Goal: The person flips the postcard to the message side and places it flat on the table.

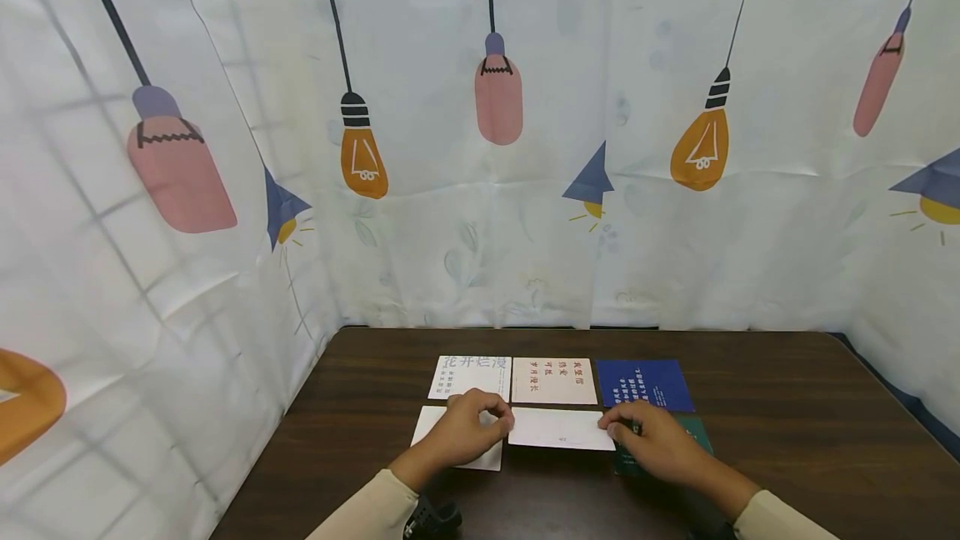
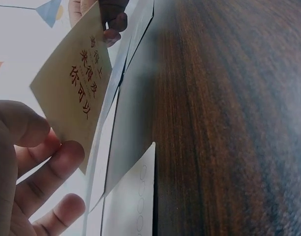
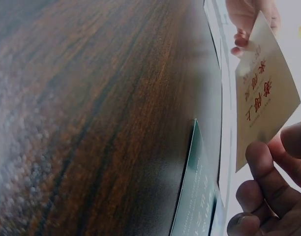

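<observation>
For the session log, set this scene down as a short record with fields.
Surface: dark wood-grain table
Left grip: pinches the left end of the held card
Right grip: pinches its right end
Held card: raised above the table; nearly blank upper face, reddish characters underneath
Back row, left to right: grey-lettered white card; red-lettered cream card; dark blue card
Front row: front-left white card and green card, each partly hidden by a grip

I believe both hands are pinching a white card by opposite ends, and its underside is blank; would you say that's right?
The underside isn't blank: the left wrist view shows red lettering on that side of the white card, which the left hand and right hand pinch by opposite ends.
</observation>
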Available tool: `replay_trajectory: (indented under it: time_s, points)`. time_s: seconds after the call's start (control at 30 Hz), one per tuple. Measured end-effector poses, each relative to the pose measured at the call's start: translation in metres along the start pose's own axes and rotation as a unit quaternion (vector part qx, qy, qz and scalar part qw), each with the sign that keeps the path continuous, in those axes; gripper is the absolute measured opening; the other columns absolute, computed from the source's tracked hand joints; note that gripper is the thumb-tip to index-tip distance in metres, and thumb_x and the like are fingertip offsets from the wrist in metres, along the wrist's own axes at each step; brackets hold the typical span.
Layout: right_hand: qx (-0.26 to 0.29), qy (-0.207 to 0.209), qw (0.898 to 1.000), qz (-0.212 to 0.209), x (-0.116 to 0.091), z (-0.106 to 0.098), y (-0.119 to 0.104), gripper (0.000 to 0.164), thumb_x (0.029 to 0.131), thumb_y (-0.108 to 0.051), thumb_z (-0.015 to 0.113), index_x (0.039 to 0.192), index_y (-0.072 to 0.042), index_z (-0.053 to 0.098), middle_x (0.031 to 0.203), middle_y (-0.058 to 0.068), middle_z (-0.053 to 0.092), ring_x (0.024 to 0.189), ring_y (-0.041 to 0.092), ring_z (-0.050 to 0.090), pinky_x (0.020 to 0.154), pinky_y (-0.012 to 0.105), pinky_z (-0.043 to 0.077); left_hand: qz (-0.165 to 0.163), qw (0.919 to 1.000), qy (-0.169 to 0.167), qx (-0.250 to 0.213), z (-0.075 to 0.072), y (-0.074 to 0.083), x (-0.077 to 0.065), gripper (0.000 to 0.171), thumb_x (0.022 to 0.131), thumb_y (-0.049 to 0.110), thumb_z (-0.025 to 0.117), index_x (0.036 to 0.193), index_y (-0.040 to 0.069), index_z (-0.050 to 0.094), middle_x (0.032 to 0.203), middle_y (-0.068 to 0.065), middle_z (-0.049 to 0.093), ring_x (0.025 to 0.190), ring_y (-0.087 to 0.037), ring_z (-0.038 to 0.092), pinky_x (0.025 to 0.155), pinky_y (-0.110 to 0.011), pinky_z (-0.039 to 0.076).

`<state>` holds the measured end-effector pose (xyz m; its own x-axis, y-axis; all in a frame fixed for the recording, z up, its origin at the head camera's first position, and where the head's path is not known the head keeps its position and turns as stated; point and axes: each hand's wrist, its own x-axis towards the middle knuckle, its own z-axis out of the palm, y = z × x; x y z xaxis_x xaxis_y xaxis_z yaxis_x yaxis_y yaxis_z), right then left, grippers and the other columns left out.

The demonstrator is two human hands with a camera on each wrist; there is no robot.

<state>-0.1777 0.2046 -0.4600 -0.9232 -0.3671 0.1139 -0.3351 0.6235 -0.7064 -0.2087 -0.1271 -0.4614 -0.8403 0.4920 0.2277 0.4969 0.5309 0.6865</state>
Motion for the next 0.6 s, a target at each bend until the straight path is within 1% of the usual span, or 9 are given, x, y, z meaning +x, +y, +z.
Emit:
replay_trajectory:
  time_s: [0.1,0.3,0.47,0.6]
  points:
    - [-0.003,-0.006,1.000,-0.003,0.000,0.001,0.002,0.014,0.103,-0.028,0.063,0.108,-0.022,0.075,0.109,-0.009,0.069,0.100,0.016,0.061,0.076,0.035,0.051,-0.002,1.0000,-0.005,-0.001,0.000,0.000,0.000,0.012,0.095,0.019,0.070,0.085,0.024,0.074,0.087,0.017,0.070,0.094,-0.010,0.061,0.090,-0.055,0.028]
    - [-0.025,-0.007,1.000,-0.005,0.000,0.004,0.005,0.009,0.100,-0.032,0.068,0.104,-0.027,0.074,0.109,-0.013,0.069,0.107,0.019,0.063,0.084,0.043,0.052,-0.008,0.9998,-0.017,0.009,0.002,-0.003,0.000,0.007,0.093,0.020,0.072,0.090,0.024,0.077,0.088,0.023,0.068,0.094,-0.007,0.059,0.089,-0.052,0.025]
    - [-0.026,-0.019,0.999,-0.024,0.001,0.006,0.009,0.007,0.098,-0.032,0.071,0.102,-0.026,0.073,0.102,-0.016,0.067,0.098,0.012,0.061,0.081,0.037,0.052,0.008,0.9996,-0.021,0.017,0.004,-0.005,0.000,0.008,0.090,0.017,0.075,0.089,0.025,0.078,0.086,0.024,0.068,0.092,-0.003,0.060,0.085,-0.050,0.023]
    - [-0.030,-0.020,0.999,-0.041,0.002,0.009,0.011,0.007,0.096,-0.031,0.073,0.101,-0.025,0.073,0.094,-0.019,0.063,0.090,0.005,0.058,0.078,0.033,0.051,0.012,0.9994,-0.024,0.021,0.005,-0.006,0.000,0.009,0.089,0.016,0.077,0.088,0.025,0.078,0.084,0.025,0.068,0.090,-0.002,0.061,0.084,-0.051,0.020]
